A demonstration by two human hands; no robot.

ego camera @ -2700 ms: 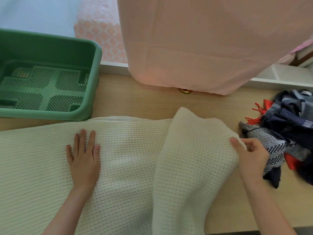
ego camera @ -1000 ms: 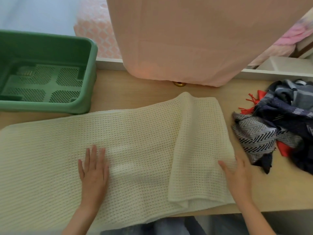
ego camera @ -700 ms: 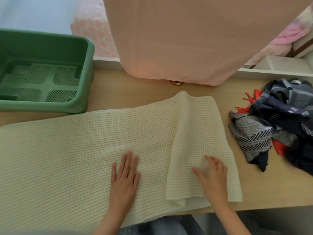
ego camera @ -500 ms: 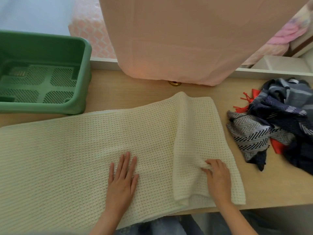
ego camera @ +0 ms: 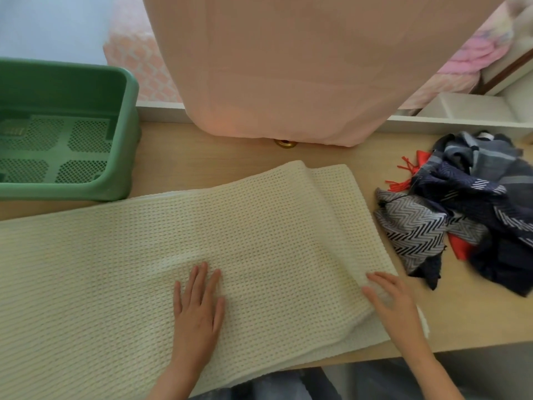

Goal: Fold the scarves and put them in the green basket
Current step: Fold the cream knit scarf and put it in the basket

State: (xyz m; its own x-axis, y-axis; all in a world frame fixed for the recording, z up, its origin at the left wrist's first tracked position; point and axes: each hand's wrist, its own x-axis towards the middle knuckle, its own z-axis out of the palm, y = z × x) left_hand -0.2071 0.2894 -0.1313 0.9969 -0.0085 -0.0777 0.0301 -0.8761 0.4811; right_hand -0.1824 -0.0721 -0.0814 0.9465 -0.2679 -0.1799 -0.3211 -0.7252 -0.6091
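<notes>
Scarf (ego camera: 230, 241) cropped left, right hand (ego camera: 395, 308) blurred

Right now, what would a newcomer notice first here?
The cream scarf covers the front of the table, with the left hand flat mid-cloth and the right hand on its doubled right end. A dark scarf pile lies at right, and the green basket stands at the far left.

hands (ego camera: 199, 307) (ego camera: 395, 307): 2 | cream scarf (ego camera: 202, 226): 1 | green basket (ego camera: 132, 134): 1 | scarf pile (ego camera: 467, 209): 1 | pink cloth (ego camera: 288, 67): 1
</notes>
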